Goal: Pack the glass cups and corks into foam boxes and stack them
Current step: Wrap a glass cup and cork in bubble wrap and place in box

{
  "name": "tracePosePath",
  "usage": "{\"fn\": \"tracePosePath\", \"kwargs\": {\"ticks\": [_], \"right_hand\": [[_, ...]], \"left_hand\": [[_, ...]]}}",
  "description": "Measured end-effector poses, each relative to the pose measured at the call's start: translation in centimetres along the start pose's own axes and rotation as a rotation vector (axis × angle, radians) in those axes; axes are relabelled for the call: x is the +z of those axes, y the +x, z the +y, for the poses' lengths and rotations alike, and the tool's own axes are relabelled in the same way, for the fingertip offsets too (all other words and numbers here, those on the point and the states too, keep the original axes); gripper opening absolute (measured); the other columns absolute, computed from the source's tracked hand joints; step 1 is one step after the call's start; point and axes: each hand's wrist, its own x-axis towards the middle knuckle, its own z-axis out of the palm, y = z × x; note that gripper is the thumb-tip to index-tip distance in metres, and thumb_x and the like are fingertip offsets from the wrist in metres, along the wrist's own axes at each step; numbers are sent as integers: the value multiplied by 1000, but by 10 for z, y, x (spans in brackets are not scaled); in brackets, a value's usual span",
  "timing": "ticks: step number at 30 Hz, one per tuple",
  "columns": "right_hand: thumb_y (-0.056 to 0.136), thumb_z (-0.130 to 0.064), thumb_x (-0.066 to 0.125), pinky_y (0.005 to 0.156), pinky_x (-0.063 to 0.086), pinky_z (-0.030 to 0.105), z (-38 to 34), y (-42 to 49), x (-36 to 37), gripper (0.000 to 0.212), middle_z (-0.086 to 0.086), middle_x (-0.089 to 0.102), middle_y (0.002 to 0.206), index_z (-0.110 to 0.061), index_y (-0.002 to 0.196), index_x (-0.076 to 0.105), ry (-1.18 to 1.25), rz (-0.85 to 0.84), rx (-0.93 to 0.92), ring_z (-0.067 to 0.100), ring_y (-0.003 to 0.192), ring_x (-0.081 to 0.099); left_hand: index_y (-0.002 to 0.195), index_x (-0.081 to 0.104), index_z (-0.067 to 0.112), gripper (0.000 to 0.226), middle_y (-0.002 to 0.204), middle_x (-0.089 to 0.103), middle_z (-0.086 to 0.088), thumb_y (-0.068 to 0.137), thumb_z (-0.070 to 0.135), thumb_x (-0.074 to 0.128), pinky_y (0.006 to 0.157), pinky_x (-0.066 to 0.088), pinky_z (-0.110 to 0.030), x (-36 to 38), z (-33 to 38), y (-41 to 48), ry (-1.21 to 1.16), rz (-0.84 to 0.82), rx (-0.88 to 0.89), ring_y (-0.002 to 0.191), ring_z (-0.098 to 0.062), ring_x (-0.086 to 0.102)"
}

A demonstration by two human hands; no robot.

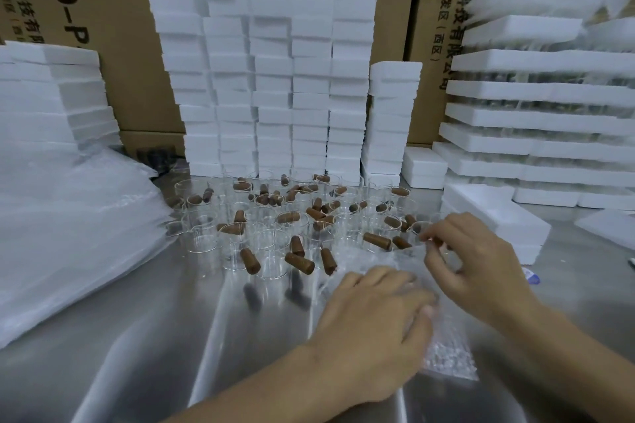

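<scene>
Several clear glass cups (271, 247) stand on the steel table (144, 336), with several brown corks (299, 263) scattered among and inside them. A sheet of bubble wrap (446, 350) lies in front of the cups. My left hand (374, 323) grips something wrapped in that sheet; what is inside is hidden. My right hand (481, 261) pinches the far edge of the wrap beside a glass cup (421, 228). Stacked white foam boxes (271, 79) rise behind the cups.
Packed foam boxes (536, 113) are stacked at the right, with single foam boxes (494, 216) beside my right hand. A pile of plastic bags (68, 233) covers the left of the table. Cardboard cartons (113, 27) form the back wall.
</scene>
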Motion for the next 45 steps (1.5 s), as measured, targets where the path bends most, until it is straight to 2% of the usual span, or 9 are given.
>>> {"fn": "tracePosePath", "kwargs": {"ticks": [5,12,17,20,23,30,38,42,45], "right_hand": [[95,-35,53,73,49,31,-34,15,4,26,-14,65,91,-24,99,76,45,-137,-62,11,88,59],[95,-52,53,66,54,35,-78,56,31,28,-14,68,71,-33,85,72,146,-438,114,3,69,62],[97,-58,61,46,33,24,-90,73,56,61,-6,43,39,-15,54,57,76,-603,287,10,40,44],[91,-55,69,52,36,28,-90,79,63,66,-8,33,32,-19,44,41,117,-743,404,11,35,37],[87,-47,78,53,30,29,-89,82,68,74,-10,28,36,-18,34,37,266,-816,505,9,33,29],[83,-39,82,45,31,20,-75,73,62,32,0,61,63,-9,72,82,635,-665,756,13,49,41],[93,-33,80,51,43,5,-63,71,22,27,-12,67,59,-12,76,84,895,-362,697,-4,52,59],[99,-28,74,55,43,11,-62,56,11,30,-4,67,59,-20,71,78,815,-178,505,2,53,60],[102,-30,69,57,43,16,-57,47,10,32,1,63,61,-24,71,70,624,-84,353,8,56,60]], "left_hand": [[157,41,39,46,167,35,-1,112,46,33,127,19,-45,2,-9,-2,8,-217,-48,156,-22,21],[134,61,22,41,145,58,-7,109,42,36,108,33,-47,2,-6,1,154,-49,-78,139,-28,39],[157,41,31,52,176,19,-6,110,51,35,133,1,-50,11,-15,4,-30,-250,-154,164,-29,1],[168,4,46,67,179,-17,-5,108,63,28,127,-22,-57,18,-7,8,-6,-380,-201,159,-39,-31],[167,-1,50,69,178,-21,-4,106,71,24,124,-25,-60,17,-2,7,3,-424,-224,156,-46,-34],[148,52,36,61,155,46,-3,106,69,22,115,24,-54,-7,-7,4,71,-224,-209,142,-28,31],[165,28,38,72,179,10,-6,104,75,28,132,0,-59,-5,-19,8,45,-322,-346,165,-40,-3],[131,64,39,44,140,58,18,101,60,40,105,51,-41,-19,-16,8,-43,83,-236,130,-13,58],[96,66,38,16,99,69,21,93,48,54,81,58,-35,-29,-21,14,-381,421,-238,93,-4,68]]}}
